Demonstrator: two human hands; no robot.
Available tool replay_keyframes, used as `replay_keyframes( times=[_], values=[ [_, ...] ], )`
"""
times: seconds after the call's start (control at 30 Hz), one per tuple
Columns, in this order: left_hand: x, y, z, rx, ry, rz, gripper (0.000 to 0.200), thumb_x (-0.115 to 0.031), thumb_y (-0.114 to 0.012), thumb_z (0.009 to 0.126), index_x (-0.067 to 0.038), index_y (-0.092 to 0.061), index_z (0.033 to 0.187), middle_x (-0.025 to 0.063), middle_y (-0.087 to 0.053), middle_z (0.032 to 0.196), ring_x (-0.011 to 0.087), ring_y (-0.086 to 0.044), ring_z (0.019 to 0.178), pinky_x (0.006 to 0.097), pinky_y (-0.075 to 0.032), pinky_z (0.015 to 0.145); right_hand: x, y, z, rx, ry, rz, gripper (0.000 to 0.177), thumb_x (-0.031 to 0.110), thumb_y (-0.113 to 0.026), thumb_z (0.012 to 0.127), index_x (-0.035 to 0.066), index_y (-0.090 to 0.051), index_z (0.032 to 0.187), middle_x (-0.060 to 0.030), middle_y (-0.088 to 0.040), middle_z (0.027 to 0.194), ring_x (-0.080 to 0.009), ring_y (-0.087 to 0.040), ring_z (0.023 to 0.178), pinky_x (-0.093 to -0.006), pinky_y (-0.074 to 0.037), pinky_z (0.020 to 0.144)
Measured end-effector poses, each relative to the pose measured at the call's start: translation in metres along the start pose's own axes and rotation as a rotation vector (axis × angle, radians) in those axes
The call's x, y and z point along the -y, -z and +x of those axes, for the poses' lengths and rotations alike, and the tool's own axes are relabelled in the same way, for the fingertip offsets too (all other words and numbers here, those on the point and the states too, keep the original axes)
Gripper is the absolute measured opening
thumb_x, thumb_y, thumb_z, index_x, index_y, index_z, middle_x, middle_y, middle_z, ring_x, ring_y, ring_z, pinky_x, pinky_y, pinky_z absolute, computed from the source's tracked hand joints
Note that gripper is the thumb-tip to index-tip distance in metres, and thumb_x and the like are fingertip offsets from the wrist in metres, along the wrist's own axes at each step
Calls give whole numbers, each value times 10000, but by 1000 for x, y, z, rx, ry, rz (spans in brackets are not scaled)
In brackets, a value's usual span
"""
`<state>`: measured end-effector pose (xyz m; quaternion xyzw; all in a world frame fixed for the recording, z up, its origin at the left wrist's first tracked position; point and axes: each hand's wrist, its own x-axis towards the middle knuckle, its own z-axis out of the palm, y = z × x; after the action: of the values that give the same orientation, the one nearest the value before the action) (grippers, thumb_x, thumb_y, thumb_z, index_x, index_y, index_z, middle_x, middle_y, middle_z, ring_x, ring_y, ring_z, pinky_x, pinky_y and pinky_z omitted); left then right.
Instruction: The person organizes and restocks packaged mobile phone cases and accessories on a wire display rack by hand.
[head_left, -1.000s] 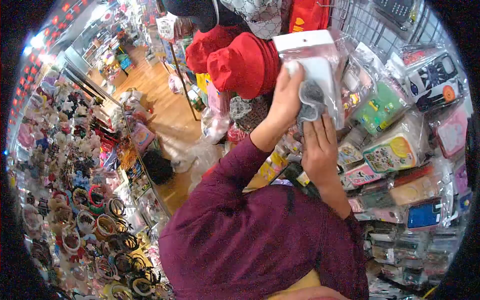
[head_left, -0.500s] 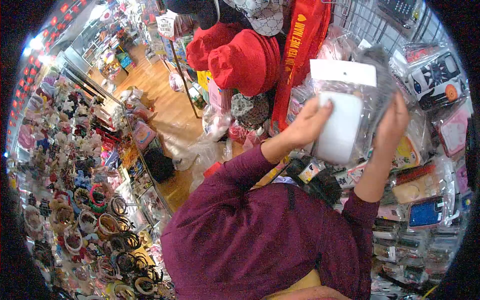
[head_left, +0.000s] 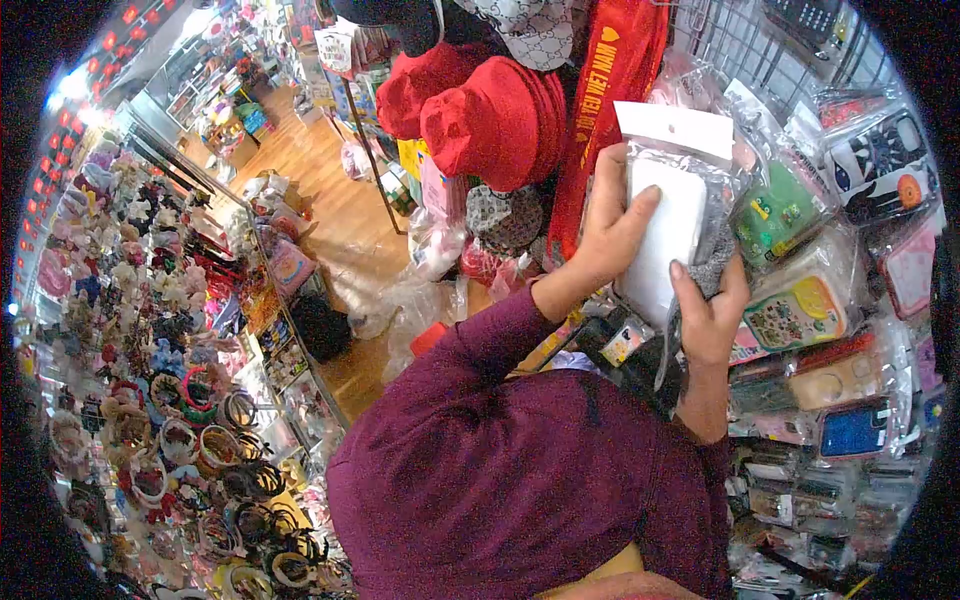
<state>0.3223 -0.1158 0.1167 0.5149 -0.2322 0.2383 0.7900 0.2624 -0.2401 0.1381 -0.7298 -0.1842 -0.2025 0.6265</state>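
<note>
My left hand (head_left: 612, 225) grips the left edge of a phone case package (head_left: 664, 225), its thumb lying across the front. Inside the clear bag is a plain white, rounded rectangle, and a white header card with a hang hole tops it. At the package's lower right, my right hand (head_left: 712, 315) is closed around a fuzzy grey cloth (head_left: 712, 272), its thumb against the package's edge. A strip of the cloth hangs below the fingers. Behind the hands, a green phone case (head_left: 778, 212) hangs in a clear bag.
More bagged phone cases, one of them blue (head_left: 853, 430), cover the rack on the right. Red bucket hats (head_left: 500, 125) and a red lettered sash (head_left: 600, 110) hang ahead. Headbands and hair ties (head_left: 160, 440) fill the left side. Plastic bags (head_left: 405, 310) lie on the wooden floor (head_left: 335, 215).
My right hand has moved down and left with the grey cloth, from the package's upper right to its lower right. The package is tilted slightly differently. The green case has come into view.
</note>
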Motion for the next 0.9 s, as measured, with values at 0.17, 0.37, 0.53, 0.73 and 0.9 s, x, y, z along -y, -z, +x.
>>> replay_keyframes(
  times=[0.17,0.37,0.53,0.73,0.9],
  values=[
    [8,-2,-3,-29,-39,536,539,-82,-465,817,-4,-173,1264,149,-376,1155,219,-397,1062,342,-316,921,-28,3,-2,-133,81,-215,339,27,-599,739,-46,-483,1049,-106,-567,946,-177,-528,847,-295,-408,776],
    [-4,0,-7,221,322,-190,544,-279,-440,879,1,-207,1283,130,-369,1239,215,-387,1113,328,-319,930,-30,-17,-20,38,416,-664,461,192,-513,816,-74,-394,1173,-256,-407,1193,-367,-388,1122,-423,-271,955],
    [7,2,-28,197,651,-372,538,-408,-329,907,-31,-282,1289,86,-370,1264,175,-375,1132,309,-289,968,-33,-24,-7,25,435,-710,584,252,-510,787,-136,-338,1189,-294,-289,1279,-448,-225,1210,-504,-142,1010],
    [9,-4,-42,55,776,-244,562,-477,-288,896,-48,-348,1254,82,-461,1175,168,-456,1053,292,-373,901,-32,-16,31,-19,448,-697,497,219,-514,792,-88,-404,1167,-248,-386,1234,-375,-318,1189,-413,-210,1016],
    [8,16,-16,1,611,-461,593,-509,-305,876,-39,-395,1224,150,-495,1154,254,-503,1032,369,-405,891,-51,-21,-25,240,441,-818,472,250,-531,732,-60,-485,1085,-218,-446,1170,-384,-338,1169,-471,-220,1007]
  ],
)
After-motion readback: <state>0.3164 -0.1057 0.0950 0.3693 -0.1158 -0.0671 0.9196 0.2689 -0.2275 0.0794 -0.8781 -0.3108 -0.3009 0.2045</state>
